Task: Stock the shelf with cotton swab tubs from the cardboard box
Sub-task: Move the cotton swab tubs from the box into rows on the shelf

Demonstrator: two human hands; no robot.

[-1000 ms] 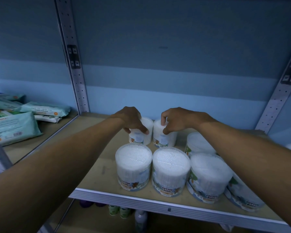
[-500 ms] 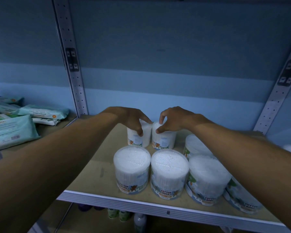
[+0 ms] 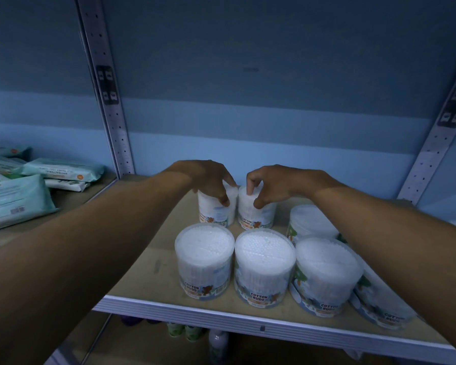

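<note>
Since the earlier frames your two rear tubs sit upright, side by side on the shelf (image 3: pixel 148 262). Your left hand (image 3: pixel 208 180) grips the left tub (image 3: pixel 215 212) from above, fingers curled; your right hand (image 3: pixel 271 184) likewise holds the right tub (image 3: pixel 257 214). Placement looks nearly complete.

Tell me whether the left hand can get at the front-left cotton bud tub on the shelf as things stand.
Probably yes. The left hand grips a back-row tub just behind it, and the front-left tub stands in the open with nothing over its lid. The hand would need to let go and draw back first.
</note>
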